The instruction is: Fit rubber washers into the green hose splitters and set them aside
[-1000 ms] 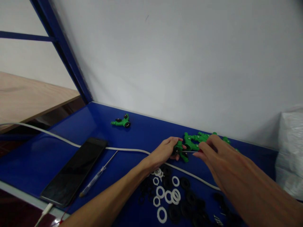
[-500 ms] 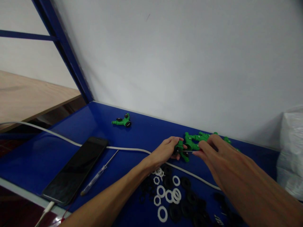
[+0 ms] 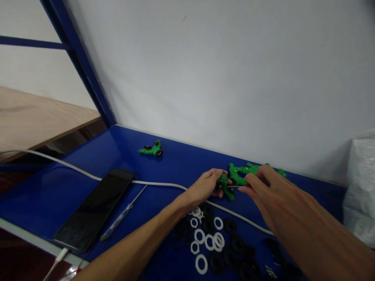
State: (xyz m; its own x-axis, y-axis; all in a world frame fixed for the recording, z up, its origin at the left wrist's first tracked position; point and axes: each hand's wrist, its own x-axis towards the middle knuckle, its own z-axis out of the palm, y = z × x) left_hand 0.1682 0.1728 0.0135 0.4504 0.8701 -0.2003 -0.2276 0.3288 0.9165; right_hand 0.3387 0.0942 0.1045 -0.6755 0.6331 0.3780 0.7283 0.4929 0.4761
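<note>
"How is the left hand [image 3: 208, 184] placed?"
"Curled closed round a green pipe fitting [image 3: 224, 187], well right of the phone [image 3: 95, 210]."
"And the right hand [image 3: 262, 187]?"
"Its thumb and fingers pinch a metal-shafted tool [image 3: 235, 187] that reaches the fitting."
"Farther out?"
"White rings [image 3: 197, 264] lie right of the phone; a screwdriver [image 3: 118, 219] lies just beside it, another green fitting [image 3: 152, 150] beyond it."
</note>
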